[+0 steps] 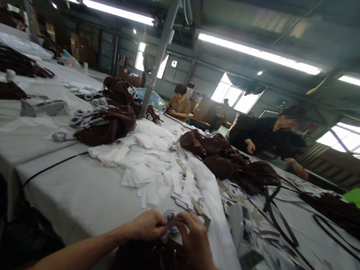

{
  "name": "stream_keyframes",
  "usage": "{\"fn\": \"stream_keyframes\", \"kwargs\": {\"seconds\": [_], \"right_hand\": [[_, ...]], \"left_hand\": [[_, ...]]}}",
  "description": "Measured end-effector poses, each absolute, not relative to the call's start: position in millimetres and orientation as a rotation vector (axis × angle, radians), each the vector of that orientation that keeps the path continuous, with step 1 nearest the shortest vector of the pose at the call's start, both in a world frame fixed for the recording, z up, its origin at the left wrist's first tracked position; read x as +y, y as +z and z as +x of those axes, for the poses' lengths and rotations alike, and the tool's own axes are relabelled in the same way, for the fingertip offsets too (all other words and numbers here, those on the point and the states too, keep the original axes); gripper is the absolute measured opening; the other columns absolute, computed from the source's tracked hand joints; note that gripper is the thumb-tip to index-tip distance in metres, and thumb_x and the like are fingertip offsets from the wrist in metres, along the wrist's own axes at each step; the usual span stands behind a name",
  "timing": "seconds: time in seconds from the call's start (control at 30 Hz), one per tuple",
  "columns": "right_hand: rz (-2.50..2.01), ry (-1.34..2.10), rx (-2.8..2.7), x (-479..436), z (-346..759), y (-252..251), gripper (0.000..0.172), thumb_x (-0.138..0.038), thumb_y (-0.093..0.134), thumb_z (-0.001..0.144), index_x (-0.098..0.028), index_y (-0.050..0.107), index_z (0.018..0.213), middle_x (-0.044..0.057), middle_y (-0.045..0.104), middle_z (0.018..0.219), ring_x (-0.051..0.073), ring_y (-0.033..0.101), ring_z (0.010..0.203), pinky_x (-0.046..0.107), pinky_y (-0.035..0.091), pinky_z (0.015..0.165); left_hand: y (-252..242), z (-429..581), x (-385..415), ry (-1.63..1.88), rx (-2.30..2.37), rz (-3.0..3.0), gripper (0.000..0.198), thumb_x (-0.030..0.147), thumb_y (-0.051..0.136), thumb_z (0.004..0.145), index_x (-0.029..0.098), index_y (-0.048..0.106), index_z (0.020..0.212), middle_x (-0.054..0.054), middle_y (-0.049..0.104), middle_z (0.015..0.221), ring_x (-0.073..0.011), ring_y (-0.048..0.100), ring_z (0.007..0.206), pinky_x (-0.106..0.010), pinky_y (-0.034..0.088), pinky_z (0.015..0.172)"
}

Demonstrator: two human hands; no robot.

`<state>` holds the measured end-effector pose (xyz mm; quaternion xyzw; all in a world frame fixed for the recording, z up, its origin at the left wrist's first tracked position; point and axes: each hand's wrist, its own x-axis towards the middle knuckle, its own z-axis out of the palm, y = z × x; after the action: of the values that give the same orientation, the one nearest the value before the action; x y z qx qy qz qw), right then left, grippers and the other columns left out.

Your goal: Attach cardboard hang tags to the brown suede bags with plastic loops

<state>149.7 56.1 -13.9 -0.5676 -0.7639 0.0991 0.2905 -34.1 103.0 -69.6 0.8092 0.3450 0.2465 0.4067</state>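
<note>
Both my hands meet at the table's near edge, above a dark brown leather bag [148, 265] with gold-coloured studs. Between them is a small rolled piece of white and grey wrapping [169, 216]. My left hand [149, 226] comes in from the left, its fingers closed on one side of this wrapping. On the other side, my right hand [192, 231] pinches it between thumb and fingers. The lower part of the bag is dark and runs out of the frame.
White paper sheets and strips [150, 155] cover the middle of the table [65, 197]. Brown bags [230, 160] lie in piles, with loose straps at right. A grey tape dispenser [242, 235] stands right of my hands. Two people work across the table; another hand shows far left.
</note>
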Motion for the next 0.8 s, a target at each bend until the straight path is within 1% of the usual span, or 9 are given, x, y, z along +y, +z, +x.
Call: {"fn": "stream_keyframes", "kwargs": {"seconds": [0.07, 0.2, 0.3, 0.4, 0.5, 0.57, 0.63, 0.7, 0.8], "right_hand": [[-1.557, 0.151, -2.189, 56.0, 144.1, -8.2, 0.007, -0.018, 0.057, 0.082, -0.02, 0.062, 0.077, 0.005, 0.065, 0.081, 0.021, 0.059, 0.081, 0.031, 0.042, 0.072], [-1.614, 0.062, -2.347, 57.4, 137.7, -6.3, 0.013, -0.014, 0.053, 0.084, -0.021, 0.06, 0.076, 0.005, 0.064, 0.078, 0.02, 0.058, 0.077, 0.03, 0.038, 0.067], [-1.625, 0.06, -2.274, 55.6, 138.5, -13.9, 0.017, -0.015, 0.049, 0.087, -0.021, 0.059, 0.074, 0.005, 0.063, 0.078, 0.02, 0.057, 0.077, 0.03, 0.038, 0.067], [-1.598, 0.187, -2.082, 51.0, 137.1, -27.8, 0.016, -0.018, 0.048, 0.087, -0.02, 0.059, 0.075, 0.005, 0.062, 0.076, 0.019, 0.057, 0.076, 0.029, 0.038, 0.068], [-1.644, 0.388, -1.758, 48.9, 129.8, -40.7, 0.014, -0.028, 0.052, 0.085, -0.02, 0.059, 0.076, 0.004, 0.064, 0.074, 0.019, 0.058, 0.073, 0.03, 0.04, 0.068], [-1.644, 0.555, -1.488, 50.0, 126.8, -43.3, 0.02, -0.039, 0.054, 0.084, -0.021, 0.059, 0.076, 0.002, 0.062, 0.069, 0.019, 0.056, 0.066, 0.029, 0.041, 0.063], [-1.58, 0.675, -1.231, 49.6, 132.5, -39.5, 0.03, -0.049, 0.053, 0.082, -0.021, 0.058, 0.073, -0.001, 0.056, 0.06, 0.016, 0.052, 0.057, 0.028, 0.04, 0.057], [-1.527, 0.693, -1.06, 43.0, 151.2, -32.8, 0.035, -0.055, 0.056, 0.078, -0.021, 0.059, 0.074, -0.004, 0.052, 0.055, 0.014, 0.048, 0.052, 0.026, 0.04, 0.053], [-1.636, 0.623, -1.082, 16.9, 194.9, -28.5, 0.043, -0.061, 0.062, 0.07, -0.021, 0.068, 0.084, -0.003, 0.056, 0.054, 0.016, 0.053, 0.054, 0.027, 0.044, 0.055]], "left_hand": [[-69.8, -33.6, 102.4, 0.633, 0.882, 2.061, 0.027, 0.026, 0.05, 0.076, 0.015, 0.059, 0.053, 0.005, 0.031, 0.045, -0.0079, 0.032, 0.045, -0.02, 0.023, 0.046], [-70.6, -33.8, 101.0, 0.657, 0.89, 2.109, 0.024, 0.023, 0.052, 0.074, 0.015, 0.059, 0.053, 0.004, 0.038, 0.046, -0.0085, 0.032, 0.045, -0.022, 0.021, 0.047], [-70.3, -35.1, 99.7, 0.671, 0.872, 2.137, 0.021, 0.022, 0.053, 0.074, 0.016, 0.06, 0.055, 0.002, 0.045, 0.048, -0.0099, 0.035, 0.048, -0.023, 0.022, 0.049], [-67.2, -35.2, 97.4, 0.681, 0.84, 2.151, 0.022, 0.023, 0.051, 0.076, 0.016, 0.06, 0.057, 0.001, 0.049, 0.051, -0.0106, 0.039, 0.05, -0.022, 0.024, 0.051], [-62.2, -33.4, 93.8, 0.691, 0.808, 2.156, 0.023, 0.023, 0.05, 0.077, 0.017, 0.059, 0.057, 0.0, 0.054, 0.057, -0.0115, 0.043, 0.054, -0.022, 0.027, 0.054], [-60.0, -32.7, 91.9, 0.696, 0.799, 2.15, 0.024, 0.022, 0.05, 0.077, 0.017, 0.057, 0.055, -0.001, 0.056, 0.06, -0.0121, 0.044, 0.056, -0.023, 0.029, 0.055], [-59.8, -34.0, 92.2, 0.693, 0.803, 2.133, 0.023, 0.021, 0.052, 0.076, 0.017, 0.056, 0.054, 0.0, 0.055, 0.06, -0.0121, 0.044, 0.057, -0.023, 0.029, 0.056], [-61.5, -37.8, 95.5, 0.684, 0.824, 2.099, 0.022, 0.022, 0.053, 0.075, 0.017, 0.055, 0.053, 0.002, 0.051, 0.058, -0.0117, 0.043, 0.056, -0.022, 0.029, 0.055], [-66.2, -44.8, 104.9, 0.674, 0.851, 2.016, 0.027, 0.027, 0.051, 0.077, 0.016, 0.055, 0.053, 0.004, 0.044, 0.052, -0.0107, 0.04, 0.053, -0.021, 0.029, 0.053]]}}
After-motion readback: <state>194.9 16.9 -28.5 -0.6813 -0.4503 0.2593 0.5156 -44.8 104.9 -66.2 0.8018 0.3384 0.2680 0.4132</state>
